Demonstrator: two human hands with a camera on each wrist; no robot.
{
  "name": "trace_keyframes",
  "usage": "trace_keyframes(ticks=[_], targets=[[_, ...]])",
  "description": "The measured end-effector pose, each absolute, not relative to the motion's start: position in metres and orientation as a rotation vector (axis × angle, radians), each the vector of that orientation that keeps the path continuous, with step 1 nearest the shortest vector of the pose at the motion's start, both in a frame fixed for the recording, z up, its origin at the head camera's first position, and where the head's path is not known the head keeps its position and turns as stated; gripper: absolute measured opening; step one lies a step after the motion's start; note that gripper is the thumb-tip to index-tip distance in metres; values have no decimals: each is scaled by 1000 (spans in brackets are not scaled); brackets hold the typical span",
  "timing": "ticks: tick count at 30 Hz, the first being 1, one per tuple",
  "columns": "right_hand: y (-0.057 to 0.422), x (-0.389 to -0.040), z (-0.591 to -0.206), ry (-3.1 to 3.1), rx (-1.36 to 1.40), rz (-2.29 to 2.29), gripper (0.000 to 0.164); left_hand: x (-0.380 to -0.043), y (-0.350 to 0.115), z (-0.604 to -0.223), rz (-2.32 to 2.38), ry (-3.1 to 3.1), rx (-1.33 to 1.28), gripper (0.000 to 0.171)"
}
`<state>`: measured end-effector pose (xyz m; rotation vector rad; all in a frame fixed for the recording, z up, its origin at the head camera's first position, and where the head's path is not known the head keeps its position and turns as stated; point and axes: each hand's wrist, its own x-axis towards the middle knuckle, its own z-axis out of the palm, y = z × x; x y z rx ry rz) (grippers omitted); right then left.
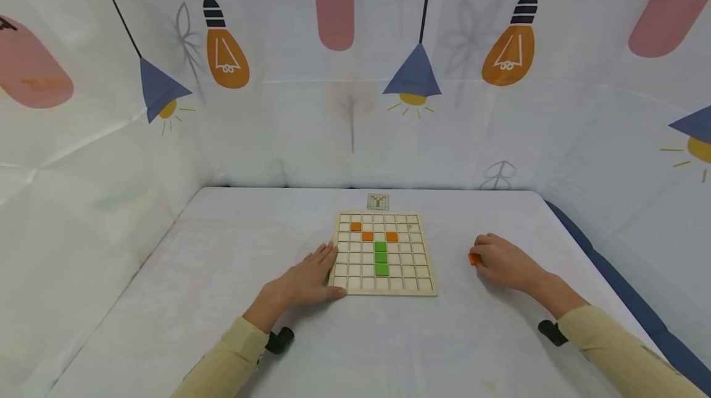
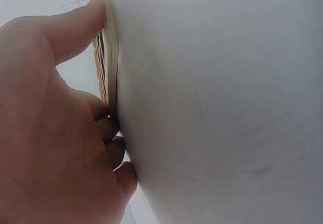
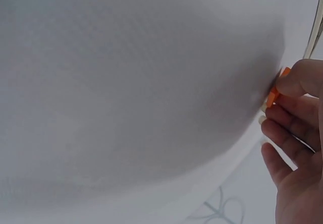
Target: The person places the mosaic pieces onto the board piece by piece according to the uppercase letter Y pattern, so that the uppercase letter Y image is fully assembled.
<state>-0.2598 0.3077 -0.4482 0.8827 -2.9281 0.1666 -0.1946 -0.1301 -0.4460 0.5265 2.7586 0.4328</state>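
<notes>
A pale wooden grid board (image 1: 411, 269) lies on the white table. Three green tiles (image 1: 381, 258) form a column in its middle, and three orange tiles (image 1: 356, 226) sit in cells farther back. My left hand (image 1: 308, 276) rests at the board's left side, fingers along that edge and thumb at the near left corner. In the left wrist view, the thumb (image 2: 81, 30) touches the board's rim. Off to the right of the board, my right hand (image 1: 507, 265) pinches an orange tile (image 3: 272, 95) between thumb and fingers, low over the table.
A small pattern card (image 1: 378, 202) with a coloured grid lies just behind the board. The white table (image 1: 250, 219) ends at a back edge against a hanging sheet (image 1: 355, 120) printed with lamps and bulbs. Dark blue cloth (image 1: 611, 281) shows past the right edge.
</notes>
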Motion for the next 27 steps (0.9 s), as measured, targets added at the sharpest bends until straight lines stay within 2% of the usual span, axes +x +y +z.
trace_keyframes(ticks=[27], targets=[[272,-269,-450,-2933,923,213,18,-194,-130,-444,455,2764,541,95]])
